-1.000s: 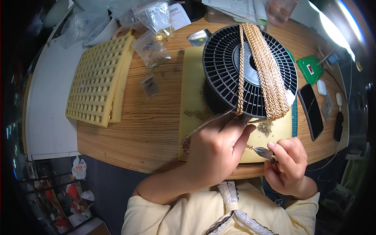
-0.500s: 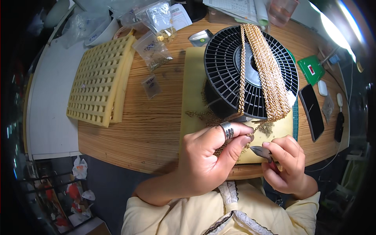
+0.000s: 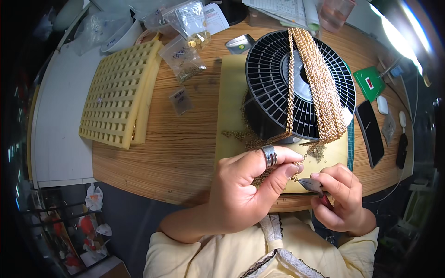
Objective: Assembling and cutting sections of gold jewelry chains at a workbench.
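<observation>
My left hand, with a slotted metal ring on one finger, pinches a gold-coloured chain between thumb and forefinger. My right hand is closed round small pliers with a red handle. The tips of the pliers reach the chain just below my left thumb; whether they grip a link is too small to tell. Beyond my hands stands a black plastic spool with gold chain wound over it. More loose chain lies on a pale yellow mat, partly hidden behind my left hand.
To the left stands a yellow block with rows of square holes. Small plastic bags lie on the wooden table beside it. A phone, a green card and a black cutter-like tool are at the right.
The plier tips have shifted slightly down and right, and the pinched chain moved a little right with them. The whole view has shifted slightly. Both hands keep their holds.
</observation>
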Demonstrator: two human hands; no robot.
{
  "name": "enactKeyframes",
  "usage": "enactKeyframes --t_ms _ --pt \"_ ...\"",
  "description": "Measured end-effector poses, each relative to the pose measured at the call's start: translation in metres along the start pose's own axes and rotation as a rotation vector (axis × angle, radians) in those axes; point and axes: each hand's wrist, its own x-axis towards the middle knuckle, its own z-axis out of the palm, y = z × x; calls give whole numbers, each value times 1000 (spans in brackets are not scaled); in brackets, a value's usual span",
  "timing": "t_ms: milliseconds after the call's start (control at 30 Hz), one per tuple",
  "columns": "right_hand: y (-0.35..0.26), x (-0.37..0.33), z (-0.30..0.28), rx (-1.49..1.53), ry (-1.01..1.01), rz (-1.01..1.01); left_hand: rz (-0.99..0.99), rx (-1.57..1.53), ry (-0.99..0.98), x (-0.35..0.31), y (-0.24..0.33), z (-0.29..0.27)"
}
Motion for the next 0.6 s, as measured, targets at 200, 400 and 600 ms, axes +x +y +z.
enactKeyframes --t_ms 200,400,600 --pt "-1 -1 0 81 -2 29 -72 -223 -68 -3 3 -3" --pt "-3 3 4 -240 141 -116 -135 -87 -62 -8 3 -3" --pt "-4 5 7 -408 184 -191 219 447 -96 -3 0 -1"
